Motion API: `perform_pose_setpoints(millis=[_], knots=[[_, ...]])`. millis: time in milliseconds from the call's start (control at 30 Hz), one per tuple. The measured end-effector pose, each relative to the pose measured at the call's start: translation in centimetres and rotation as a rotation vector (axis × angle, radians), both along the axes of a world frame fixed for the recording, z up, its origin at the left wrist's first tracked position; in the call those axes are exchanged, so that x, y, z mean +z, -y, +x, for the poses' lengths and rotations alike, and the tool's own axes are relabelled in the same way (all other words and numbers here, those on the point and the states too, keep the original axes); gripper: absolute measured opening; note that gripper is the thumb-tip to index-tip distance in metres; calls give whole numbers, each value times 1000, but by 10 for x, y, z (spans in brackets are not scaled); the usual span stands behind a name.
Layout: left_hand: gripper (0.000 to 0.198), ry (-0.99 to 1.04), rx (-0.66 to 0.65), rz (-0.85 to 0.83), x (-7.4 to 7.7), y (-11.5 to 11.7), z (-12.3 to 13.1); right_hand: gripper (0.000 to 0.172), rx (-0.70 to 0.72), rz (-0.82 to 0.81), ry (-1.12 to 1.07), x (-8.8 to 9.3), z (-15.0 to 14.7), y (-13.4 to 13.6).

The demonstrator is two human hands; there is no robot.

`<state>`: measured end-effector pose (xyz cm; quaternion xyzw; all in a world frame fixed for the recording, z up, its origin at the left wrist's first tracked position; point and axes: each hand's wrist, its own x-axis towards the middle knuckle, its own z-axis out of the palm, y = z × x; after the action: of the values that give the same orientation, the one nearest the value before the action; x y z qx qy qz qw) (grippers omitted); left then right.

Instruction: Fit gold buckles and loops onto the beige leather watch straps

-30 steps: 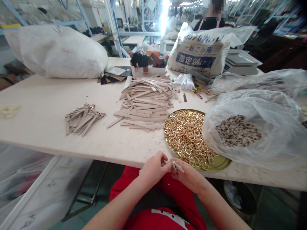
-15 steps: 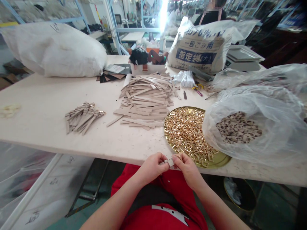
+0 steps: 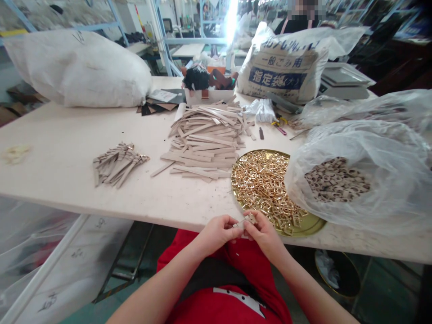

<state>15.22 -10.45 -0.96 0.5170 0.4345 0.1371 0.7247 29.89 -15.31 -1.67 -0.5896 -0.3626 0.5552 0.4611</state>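
My left hand (image 3: 219, 231) is closed, pinching a short beige strap (image 3: 240, 224) at the table's front edge. Close beside it, my right hand (image 3: 265, 231) is closed on a small gold buckle (image 3: 250, 218) at the strap's other end. The fingers partly hide both pieces, so how far the strap runs through the buckle cannot be made out. Just beyond my right hand is a round gold tray (image 3: 313, 223) heaped with gold buckles (image 3: 266, 180). A thick pile of flat beige strips (image 3: 205, 139) lies ahead, and a small heap of buckled straps (image 3: 118, 164) lies to the left.
An open clear plastic bag (image 3: 381, 180) of small beige loops (image 3: 335, 180) overlaps the tray's right side. Large stuffed white bags (image 3: 81, 72) (image 3: 280, 67) stand at the back. Yellow-handled scissors (image 3: 279, 123) lie behind the tray. A person (image 3: 300, 20) is in the background.
Both hands stay together at the table edge. The fingers have shifted around the strap, and the buckle now shows more clearly at my right fingertips. The view has moved very slightly.
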Motion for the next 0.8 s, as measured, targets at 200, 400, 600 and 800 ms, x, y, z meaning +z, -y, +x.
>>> perform_pose_setpoints(millis=[200, 400, 600, 800], knots=[[31, 96, -5, -98, 7, -4, -14, 16, 58, -41, 70, 3, 1, 0], [27, 19, -17, -69, 2, -2, -14, 7, 136, 180, 366, -5, 5, 6], [23, 9, 0, -30, -4, 1, -5, 8, 212, 209, 407, -1, 7, 9], [20, 31, 23, -98, -1, -1, -3, 19, 4, 128, 306, -13, 0, 10]])
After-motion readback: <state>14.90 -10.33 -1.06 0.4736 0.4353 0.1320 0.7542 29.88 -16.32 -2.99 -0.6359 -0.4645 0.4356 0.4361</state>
